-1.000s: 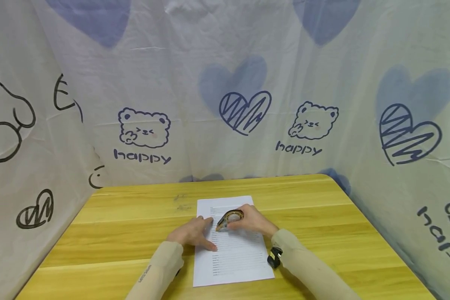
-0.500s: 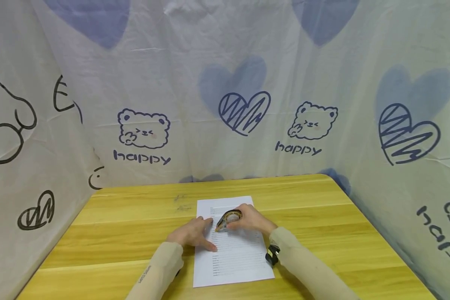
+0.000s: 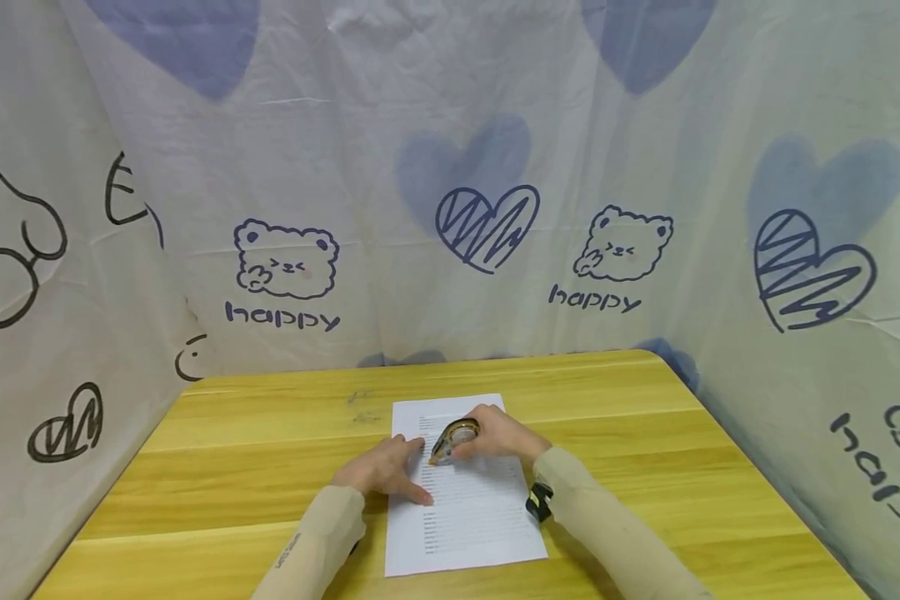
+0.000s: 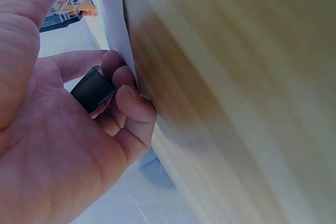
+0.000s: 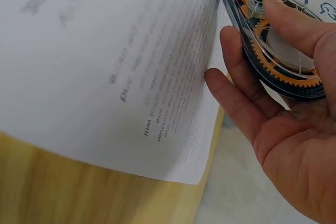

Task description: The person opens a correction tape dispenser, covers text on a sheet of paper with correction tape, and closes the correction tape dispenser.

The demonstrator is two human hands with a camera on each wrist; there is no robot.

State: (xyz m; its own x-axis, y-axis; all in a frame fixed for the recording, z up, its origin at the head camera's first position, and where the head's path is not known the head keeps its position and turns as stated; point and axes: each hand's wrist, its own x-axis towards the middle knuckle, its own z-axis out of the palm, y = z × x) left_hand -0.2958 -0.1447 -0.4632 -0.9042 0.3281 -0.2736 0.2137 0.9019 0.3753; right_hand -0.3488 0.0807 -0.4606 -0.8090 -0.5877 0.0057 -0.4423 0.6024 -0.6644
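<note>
A correction tape dispenser (image 3: 456,437), clear with orange gears and a dark edge in the right wrist view, is gripped between thumb and fingers of my right hand (image 3: 495,435). Its tip points down-left at the printed lines of a white paper sheet (image 3: 487,533), at their left side. My left hand (image 3: 381,467) rests on the sheet's left part, thumb and index finger spread. In the left wrist view, that hand's other fingers curl around a small black cap (image 4: 93,90), with fingertips by the paper's edge. Whether the tip touches the paper is hard to tell.
The sheet lies on a yellow wood-grain table (image 3: 255,467). A white curtain (image 3: 390,167) with hearts and bears hangs behind the table and along both sides. A black device (image 3: 539,502) sits at the right wrist.
My right hand and the correction tape have shifted slightly left, with the tip staying near the same printed lines. The left hand keeps its place on the sheet.
</note>
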